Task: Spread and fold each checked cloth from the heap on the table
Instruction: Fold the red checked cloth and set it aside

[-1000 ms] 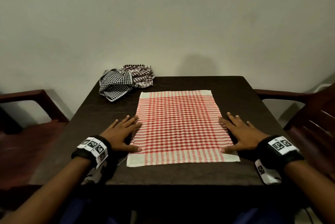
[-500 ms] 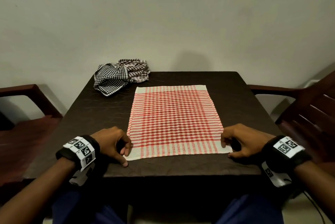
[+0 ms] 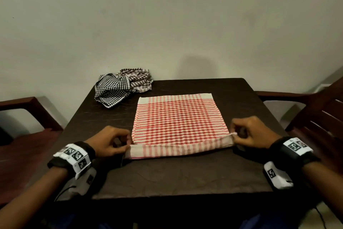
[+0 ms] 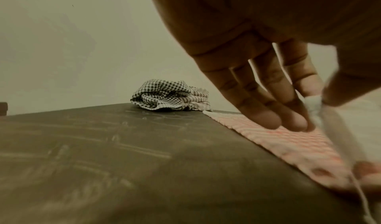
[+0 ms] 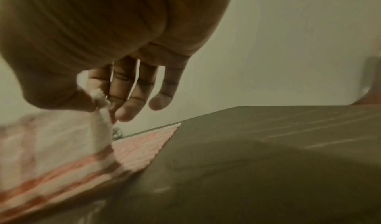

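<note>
Hand [image 5: 98, 87] pinches red cloth [image 5: 51, 146]; corner blurred.

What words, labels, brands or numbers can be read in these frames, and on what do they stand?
None: no words, brands or numbers are readable.
The left wristband carries black-and-white square code markers, not text.
The right wristband carries the same kind of markers.
The red checked cloth shows no label.
</note>
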